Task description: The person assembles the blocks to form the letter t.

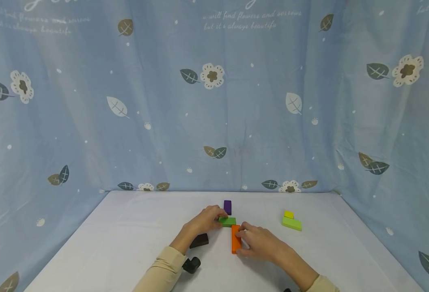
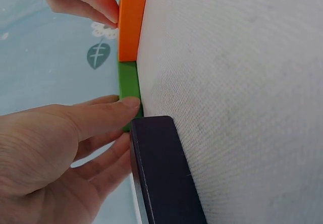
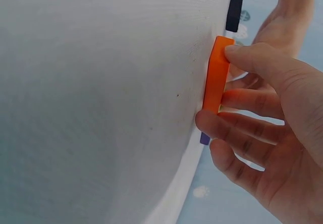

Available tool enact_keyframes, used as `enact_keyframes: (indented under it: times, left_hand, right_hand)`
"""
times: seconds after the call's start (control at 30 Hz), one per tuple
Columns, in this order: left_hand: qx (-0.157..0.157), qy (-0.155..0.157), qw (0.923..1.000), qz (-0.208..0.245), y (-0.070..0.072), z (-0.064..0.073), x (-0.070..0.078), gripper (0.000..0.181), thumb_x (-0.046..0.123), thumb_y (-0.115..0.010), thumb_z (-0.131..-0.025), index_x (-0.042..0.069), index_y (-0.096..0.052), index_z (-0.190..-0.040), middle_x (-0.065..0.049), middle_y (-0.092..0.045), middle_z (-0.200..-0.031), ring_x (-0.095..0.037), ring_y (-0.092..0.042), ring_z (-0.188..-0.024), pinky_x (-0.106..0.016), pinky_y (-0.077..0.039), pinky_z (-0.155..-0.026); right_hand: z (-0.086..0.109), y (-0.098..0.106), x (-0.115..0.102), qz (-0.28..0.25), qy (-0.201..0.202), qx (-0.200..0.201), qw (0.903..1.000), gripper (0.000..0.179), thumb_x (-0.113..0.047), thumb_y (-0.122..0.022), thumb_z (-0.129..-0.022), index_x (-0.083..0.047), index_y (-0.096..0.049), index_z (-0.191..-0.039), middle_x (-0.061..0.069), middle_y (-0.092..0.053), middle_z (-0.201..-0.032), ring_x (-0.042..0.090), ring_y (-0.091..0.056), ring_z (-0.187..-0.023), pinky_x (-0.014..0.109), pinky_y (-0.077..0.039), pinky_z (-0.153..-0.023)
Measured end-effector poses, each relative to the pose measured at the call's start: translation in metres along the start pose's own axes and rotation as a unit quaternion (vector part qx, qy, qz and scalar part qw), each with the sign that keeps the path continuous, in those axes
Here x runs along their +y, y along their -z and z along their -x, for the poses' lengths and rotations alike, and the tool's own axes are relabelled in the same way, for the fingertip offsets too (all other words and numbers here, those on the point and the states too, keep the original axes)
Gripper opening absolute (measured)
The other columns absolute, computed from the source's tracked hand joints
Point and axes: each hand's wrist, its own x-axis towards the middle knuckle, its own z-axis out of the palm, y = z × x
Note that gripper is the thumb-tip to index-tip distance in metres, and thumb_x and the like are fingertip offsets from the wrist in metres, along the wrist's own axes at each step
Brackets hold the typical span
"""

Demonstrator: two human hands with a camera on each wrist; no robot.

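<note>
In the head view my left hand [image 1: 206, 220] pinches a green block [image 1: 227, 222] near the middle of the white table; the left wrist view has its thumb on that block's near face. An orange block [image 1: 235, 240] lies lengthwise toward me, its far end against the green block. My right hand [image 1: 263, 242] holds the orange block from the right, thumb near its near end and fingertips farther along, as the right wrist view shows. A black block [image 2: 164, 171] rests beside the left hand. Beyond the green block lies a purple block [image 1: 227, 207].
Off to the right a yellow block [image 1: 289, 214] sits behind a light green block [image 1: 292, 224]. A black device [image 1: 192, 265] shows by the left sleeve. A blue patterned curtain [image 1: 236, 121] borders the table [image 1: 137, 227] at the back and sides.
</note>
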Motion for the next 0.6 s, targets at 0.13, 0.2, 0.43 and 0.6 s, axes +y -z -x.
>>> enact_keyframes:
  times: [0.13,0.2,0.43,0.6]
  left_hand:
    - [-0.002,0.000,1.0000,0.001,0.0006,0.0003,0.0002,0.028,0.003,-0.073,-0.086,0.006,-0.071,-0.114,-0.004,-0.068,-0.103,-0.019,-0.061,-0.097,-0.034,-0.051,-0.092]
    - [-0.002,-0.002,1.0000,-0.001,0.0006,0.0006,0.0003,0.028,0.003,-0.072,-0.086,0.006,-0.071,-0.114,-0.004,-0.068,-0.103,-0.018,-0.061,-0.096,-0.033,-0.051,-0.091]
    - [0.008,-0.006,0.9999,-0.006,0.0002,0.0015,0.0037,0.028,0.001,-0.072,-0.086,0.005,-0.071,-0.113,-0.005,-0.067,-0.101,-0.016,-0.061,-0.092,-0.029,-0.052,-0.087]
    - [0.010,-0.008,0.9995,-0.030,-0.0001,0.0039,0.0074,0.027,0.002,-0.069,-0.088,0.005,-0.071,-0.115,-0.006,-0.066,-0.103,-0.017,-0.062,-0.093,-0.029,-0.052,-0.088]
  right_hand:
    - [0.0000,0.0001,0.0003,0.003,-0.001,-0.001,1.0000,0.044,-0.040,-0.075,-0.084,-0.010,-0.072,-0.116,0.005,-0.063,-0.113,0.005,-0.051,-0.068,0.019,-0.050,-0.062]
    - [-0.0002,-0.0001,0.0001,0.005,-0.002,-0.001,1.0000,0.044,-0.041,-0.075,-0.084,-0.011,-0.072,-0.116,0.004,-0.063,-0.112,0.006,-0.052,-0.070,0.020,-0.051,-0.064]
    - [-0.0002,0.0002,0.0001,-0.007,-0.007,0.000,1.0000,0.043,-0.040,-0.074,-0.084,-0.011,-0.071,-0.116,0.004,-0.062,-0.113,0.005,-0.049,-0.067,0.018,-0.046,-0.060]
    - [0.0001,0.0007,0.0004,0.001,-0.007,-0.005,1.0000,0.044,-0.040,-0.075,-0.084,-0.011,-0.071,-0.116,0.004,-0.063,-0.113,0.007,-0.053,-0.071,0.021,-0.052,-0.065]
